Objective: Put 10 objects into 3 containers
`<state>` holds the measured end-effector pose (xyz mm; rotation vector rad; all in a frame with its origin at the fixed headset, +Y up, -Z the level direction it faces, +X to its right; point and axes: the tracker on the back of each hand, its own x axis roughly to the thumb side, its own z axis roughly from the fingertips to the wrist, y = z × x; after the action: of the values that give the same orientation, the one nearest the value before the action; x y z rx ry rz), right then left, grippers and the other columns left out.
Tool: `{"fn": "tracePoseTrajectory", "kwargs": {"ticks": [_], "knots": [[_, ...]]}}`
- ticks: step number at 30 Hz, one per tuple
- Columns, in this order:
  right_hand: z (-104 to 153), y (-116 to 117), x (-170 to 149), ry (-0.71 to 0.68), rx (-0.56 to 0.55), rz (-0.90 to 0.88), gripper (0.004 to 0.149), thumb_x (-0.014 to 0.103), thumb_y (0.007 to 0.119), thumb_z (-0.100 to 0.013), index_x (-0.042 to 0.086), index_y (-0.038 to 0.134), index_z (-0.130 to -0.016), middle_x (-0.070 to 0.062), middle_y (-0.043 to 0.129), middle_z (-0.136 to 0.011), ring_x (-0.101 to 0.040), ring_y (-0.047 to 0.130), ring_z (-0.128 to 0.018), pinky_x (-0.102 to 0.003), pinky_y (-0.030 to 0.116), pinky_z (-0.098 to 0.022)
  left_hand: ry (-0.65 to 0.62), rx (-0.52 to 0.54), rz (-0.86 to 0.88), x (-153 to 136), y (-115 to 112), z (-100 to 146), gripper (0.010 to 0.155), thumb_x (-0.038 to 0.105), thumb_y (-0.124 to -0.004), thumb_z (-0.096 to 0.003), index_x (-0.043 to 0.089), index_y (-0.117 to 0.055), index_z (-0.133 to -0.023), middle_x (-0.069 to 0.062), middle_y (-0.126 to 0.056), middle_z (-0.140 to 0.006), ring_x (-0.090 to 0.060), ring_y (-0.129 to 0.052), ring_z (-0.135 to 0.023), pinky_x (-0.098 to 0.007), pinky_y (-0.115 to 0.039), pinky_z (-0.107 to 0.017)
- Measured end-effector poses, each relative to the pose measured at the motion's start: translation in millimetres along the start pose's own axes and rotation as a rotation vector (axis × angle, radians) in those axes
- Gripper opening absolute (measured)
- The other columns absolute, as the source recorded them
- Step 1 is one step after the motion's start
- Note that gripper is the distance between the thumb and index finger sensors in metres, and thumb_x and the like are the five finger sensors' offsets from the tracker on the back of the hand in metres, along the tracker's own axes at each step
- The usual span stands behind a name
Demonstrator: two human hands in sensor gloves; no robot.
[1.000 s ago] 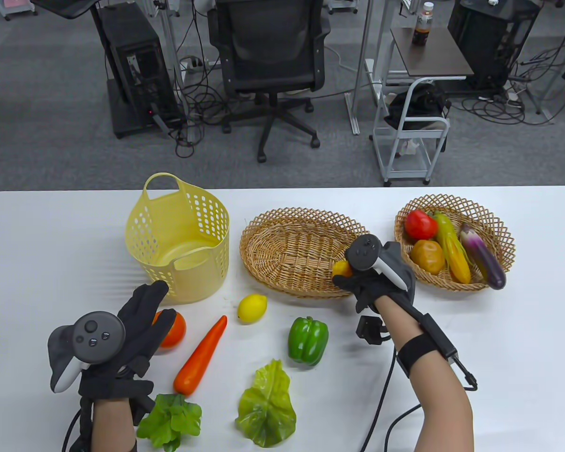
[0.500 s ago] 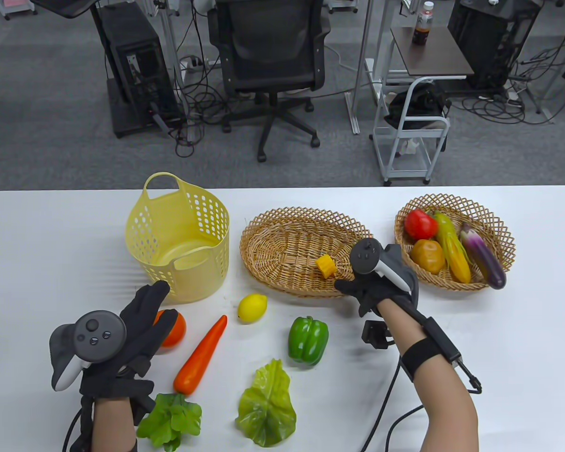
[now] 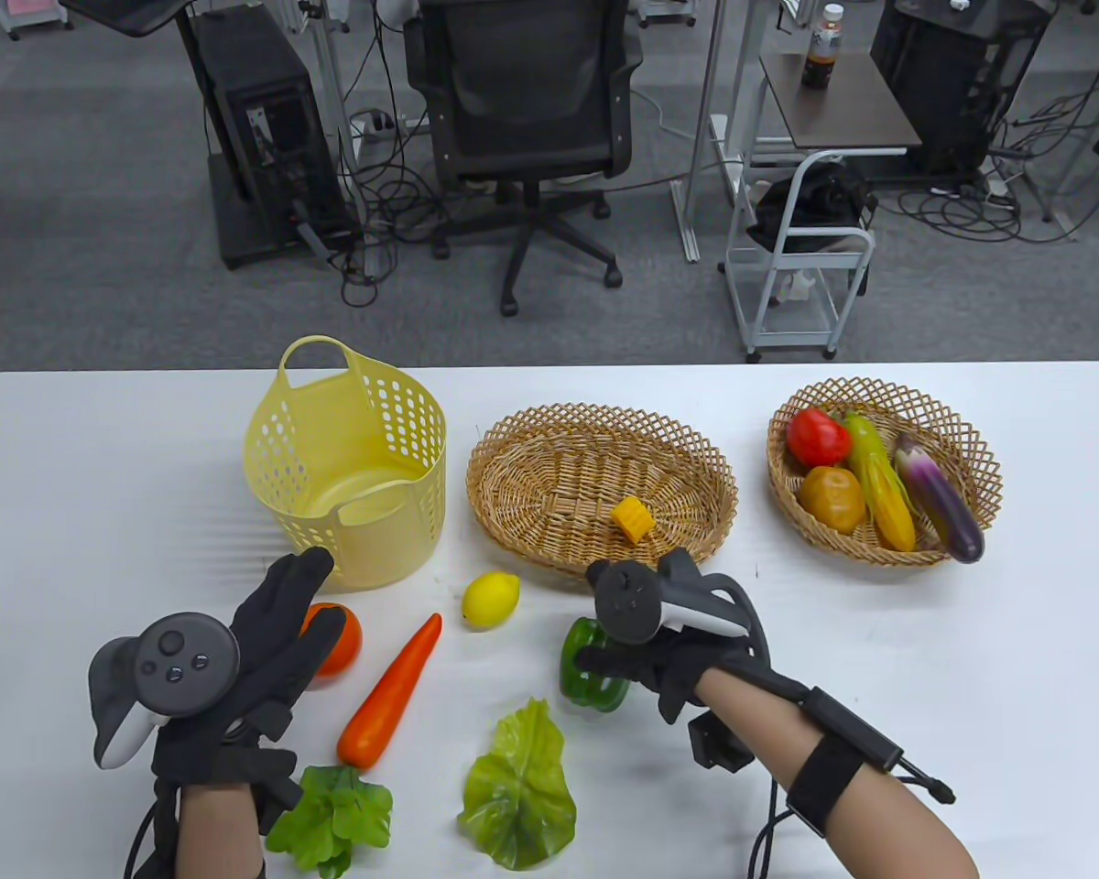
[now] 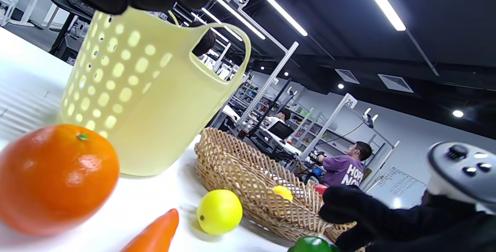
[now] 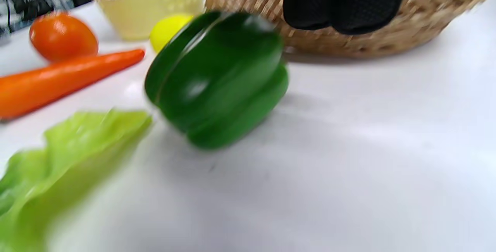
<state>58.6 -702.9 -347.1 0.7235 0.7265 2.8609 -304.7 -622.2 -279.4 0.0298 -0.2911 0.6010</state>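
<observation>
A yellow plastic basket (image 3: 348,462), an oval wicker basket (image 3: 549,458) and a round wicker basket (image 3: 971,458) stand in a row. A small yellow piece (image 3: 633,520) lies in the oval basket. On the table lie an orange (image 3: 339,638), a carrot (image 3: 389,696), a lemon (image 3: 491,599), a green pepper (image 3: 586,682) and two lettuce leaves (image 3: 517,792). My right hand (image 3: 609,659) is open just above the pepper (image 5: 217,77), fingers hanging over it. My left hand (image 3: 279,604) is open over the orange (image 4: 58,176), empty.
The round wicker basket holds a tomato (image 3: 818,437), a potato (image 3: 832,499), a corn cob (image 3: 879,490) and an eggplant (image 3: 939,499). The second lettuce (image 3: 330,819) lies by my left wrist. Bare white table lies to the right front.
My right hand let the yellow piece go into the oval basket, then drew back left and toward me to hover over the green pepper. The left hand stayed in place.
</observation>
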Motion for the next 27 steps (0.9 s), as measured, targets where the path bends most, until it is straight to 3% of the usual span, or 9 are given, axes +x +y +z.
{"fn": "tracePoseTrajectory", "kwargs": {"ticks": [2,6,12,18,21,27], "knots": [[-3,8,6,0.015,0.046,0.021,0.094,0.061,0.059,-0.056,0.011,-0.003,-0.106,-0.03,0.013,-0.117,-0.059,0.052,-0.099,-0.062,0.066,-0.064,-0.012,0.009,0.012,1,2,2,0.074,0.065,-0.046,-0.063,0.021,-0.04,-0.121,-0.027,-0.046,-0.123,-0.057,-0.054,-0.109,-0.067,-0.061,-0.069],[-13,24,10,0.044,0.101,0.106,0.097,0.06,0.063,-0.055,0.011,-0.003,-0.106,-0.03,0.011,-0.116,-0.058,0.052,-0.1,-0.062,0.066,-0.064,-0.032,0.026,0.014,4,5,6,0.074,0.066,-0.045,-0.0631,0.021,-0.04,-0.121,-0.027,-0.046,-0.123,-0.057,-0.054,-0.109,-0.067,-0.061,-0.07],[-19,36,10,0.084,0.098,0.161,0.106,0.062,0.064,-0.053,0.009,-0.016,-0.098,-0.029,0.005,-0.113,-0.057,0.051,-0.1,-0.062,0.065,-0.065,-0.049,0.03,0.03,5,7,7,0.074,0.066,-0.045,-0.063,0.021,-0.04,-0.121,-0.027,-0.046,-0.123,-0.057,-0.054,-0.109,-0.067,-0.061,-0.07],[-19,41,10,0.068,0.002,0.161,0.107,0.063,0.066,-0.051,0.009,-0.012,-0.101,-0.031,0.014,-0.113,-0.054,0.055,-0.098,-0.062,0.064,-0.066,-0.064,0.02,0.035,6,7,7,0.074,0.066,-0.045,-0.0628,0.021,-0.04,-0.121,-0.027,-0.046,-0.123,-0.057,-0.053,-0.109,-0.067,-0.061,-0.07],[-18,47,14,0.046,-0.139,0.194,0.107,0.06,0.068,-0.051,0.004,-0.007,-0.103,-0.035,0.019,-0.111,-0.055,0.051,-0.098,-0.064,0.06,-0.069,-0.078,0.019,0.04,8,6,8,0.075,0.067,-0.045,-0.0625,0.021,-0.039,-0.121,-0.026,-0.046,-0.123,-0.057,-0.053,-0.109,-0.067,-0.061,-0.07],[-11,37,9,0.019,-0.2,0.12,0.107,0.06,0.071,-0.049,0.001,0.002,-0.106,-0.035,0.03,-0.11,-0.054,0.059,-0.094,-0.061,0.064,-0.067,-0.073,0.02,0.035,8,6,8,0.075,0.067,-0.045,-0.0624,0.021,-0.039,-0.121,-0.027,-0.046,-0.123,-0.057,-0.054,-0.109,-0.067,-0.061,-0.07]]}}
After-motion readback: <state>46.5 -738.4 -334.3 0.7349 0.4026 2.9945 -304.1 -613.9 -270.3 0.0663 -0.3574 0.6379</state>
